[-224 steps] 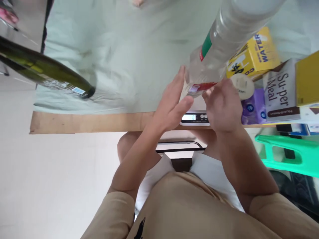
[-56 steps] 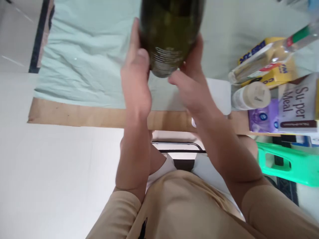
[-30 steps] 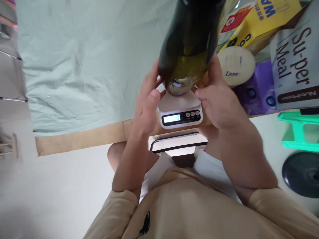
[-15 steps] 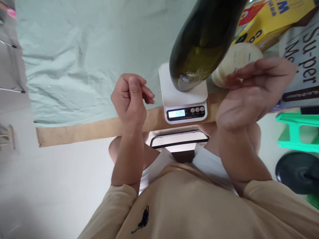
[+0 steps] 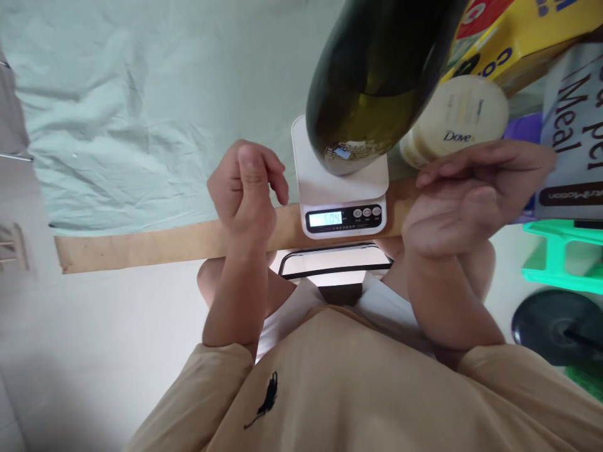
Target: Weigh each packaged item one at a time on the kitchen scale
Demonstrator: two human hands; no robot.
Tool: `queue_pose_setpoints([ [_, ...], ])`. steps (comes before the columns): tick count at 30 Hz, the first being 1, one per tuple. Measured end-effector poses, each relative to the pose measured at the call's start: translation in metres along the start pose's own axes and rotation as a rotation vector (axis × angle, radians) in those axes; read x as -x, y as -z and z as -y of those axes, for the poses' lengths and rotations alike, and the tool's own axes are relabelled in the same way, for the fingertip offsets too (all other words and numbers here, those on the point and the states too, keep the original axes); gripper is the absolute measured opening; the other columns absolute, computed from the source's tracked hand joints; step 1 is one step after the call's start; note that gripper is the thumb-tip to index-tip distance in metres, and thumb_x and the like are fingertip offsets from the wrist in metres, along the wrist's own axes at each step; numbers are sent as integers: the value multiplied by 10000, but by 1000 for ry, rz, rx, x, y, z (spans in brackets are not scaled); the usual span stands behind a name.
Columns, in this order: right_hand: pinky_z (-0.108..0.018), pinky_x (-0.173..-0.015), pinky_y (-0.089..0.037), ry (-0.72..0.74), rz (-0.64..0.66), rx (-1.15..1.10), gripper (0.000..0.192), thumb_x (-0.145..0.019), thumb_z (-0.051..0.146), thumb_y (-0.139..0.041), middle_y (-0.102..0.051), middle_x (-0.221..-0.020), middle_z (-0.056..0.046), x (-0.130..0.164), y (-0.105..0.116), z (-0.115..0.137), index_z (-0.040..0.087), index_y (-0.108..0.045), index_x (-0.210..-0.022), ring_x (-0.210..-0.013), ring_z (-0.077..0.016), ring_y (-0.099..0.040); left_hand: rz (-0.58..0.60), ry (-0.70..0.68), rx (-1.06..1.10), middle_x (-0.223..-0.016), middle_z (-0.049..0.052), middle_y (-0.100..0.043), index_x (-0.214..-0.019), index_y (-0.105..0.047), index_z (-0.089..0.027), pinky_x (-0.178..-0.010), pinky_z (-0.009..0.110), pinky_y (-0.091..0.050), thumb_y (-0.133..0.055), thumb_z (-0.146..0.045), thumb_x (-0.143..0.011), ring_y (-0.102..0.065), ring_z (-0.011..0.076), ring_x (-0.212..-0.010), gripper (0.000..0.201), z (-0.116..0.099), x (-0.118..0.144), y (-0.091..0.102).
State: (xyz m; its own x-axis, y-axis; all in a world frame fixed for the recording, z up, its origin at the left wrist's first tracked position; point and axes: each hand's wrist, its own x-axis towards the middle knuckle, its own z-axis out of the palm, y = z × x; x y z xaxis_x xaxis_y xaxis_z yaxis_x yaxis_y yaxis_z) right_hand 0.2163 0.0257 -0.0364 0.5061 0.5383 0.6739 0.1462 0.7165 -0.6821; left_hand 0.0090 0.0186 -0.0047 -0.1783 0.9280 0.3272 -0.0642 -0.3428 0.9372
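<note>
Dark bottle (image 5: 377, 81), neck cut off at the frame's top, stands on the scale (image 5: 340, 194). Your left hand (image 5: 245, 188) is curled, empty; your right hand (image 5: 466, 194) open, empty.

dark bottle (image 5: 377, 81) on scale (image 5: 340, 199), hands apart

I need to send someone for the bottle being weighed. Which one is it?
At the table's near edge sits a small white scale. The dark green glass bottle stands on it, the only dark item beside the cream Dove jar and yellow box.
</note>
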Motion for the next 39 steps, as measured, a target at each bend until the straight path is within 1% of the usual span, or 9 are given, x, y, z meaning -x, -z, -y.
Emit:
queue_pose_setpoints([
  [4, -210, -404, -375, -12, 23, 11, 307, -909, 560, -675, -459, -699, 50, 1, 1, 0, 260, -657, -970, -501, -73, -471, -9, -26, -23, -745, -4, -595, -837, -747, -233, -547, 286, -347, -705, -188, -980, -512, 104, -602, 156, 9, -3, 0],
  [8, -200, -423, -392, -36, 49, 21, 322, -917, 579, -664, -449, -721, 53, 2, 3, 3, 263, -635, -971, -524, -69, -490, 39, -12, -2, -636, -7, -550, -632, -626, -231, -534, 304, -299, -631, 5, -811, -462, 128, -574, 296, 13, -4, 5],
  [11, -211, -435, -401, -58, 51, -20, 273, -912, 514, -666, -471, -719, 48, 4, 2, 5, 249, -646, -978, -536, -78, -506, 70, 51, -13, -536, -22, -513, -705, -662, -235, -475, 315, -263, -599, -194, -968, -379, 122, -454, 274, 19, -6, 8],
  [16, -249, -401, -321, -40, -18, 39, 301, -869, 558, -618, -445, -692, 36, 7, -6, 6, 272, -620, -963, -496, -104, -439, 31, 76, -69, -560, -9, -486, -714, -679, -218, -525, 312, -336, -510, -736, -1013, -432, 115, -487, 621, 34, -8, 5],
  [23, -254, -450, -306, -64, 45, 58, 224, -867, 494, -569, -448, -745, 10, 3, -6, 13, 301, -616, -971, -545, -122, -411, 112, 55, -114, -593, 8, -492, -691, -667, -222, -557, 361, -305, -590, -693, -998, -406, 128, -511, 568, 29, -2, 6],
  [27, -290, -465, -318, -53, 50, 104, 254, -830, 517, -621, -450, -717, 3, -5, -7, 28, 290, -624, -943, -547, -138, -427, 156, -4, -158, -524, -9, -344, -559, -446, -216, -550, 372, -212, -507, -680, -1033, -266, 122, -500, 666, 17, -3, 10],
  [31, -312, -476, -384, 0, 211, 207, 285, -848, 537, -661, -518, -741, 10, -23, 4, 56, 280, -618, -964, -567, -139, -492, 265, 63, -150, -537, -25, -136, -539, -195, -213, -564, 368, -117, -502, -733, -978, -130, 112, -519, 746, 14, -5, 17],
  [36, -343, -538, -448, 98, 475, 348, 200, -848, 436, -717, -642, -769, -8, -75, 24, 102, 274, -728, -963, -643, -153, -601, 252, 146, -155, -545, -28, -112, -527, -190, -219, -568, 348, -114, -532, -539, -927, -107, 111, -544, 617, 16, -11, 28],
  [39, -403, -656, -554, 111, 718, 499, 171, -768, 319, -801, -702, -793, 4, -118, 12, 133, 322, -794, -939, -702, -155, -629, 216, 156, -154, -539, -31, -114, -533, -182, -219, -564, 345, -111, -506, -429, -916, -114, 110, -538, 544, 14, -17, 33],
])
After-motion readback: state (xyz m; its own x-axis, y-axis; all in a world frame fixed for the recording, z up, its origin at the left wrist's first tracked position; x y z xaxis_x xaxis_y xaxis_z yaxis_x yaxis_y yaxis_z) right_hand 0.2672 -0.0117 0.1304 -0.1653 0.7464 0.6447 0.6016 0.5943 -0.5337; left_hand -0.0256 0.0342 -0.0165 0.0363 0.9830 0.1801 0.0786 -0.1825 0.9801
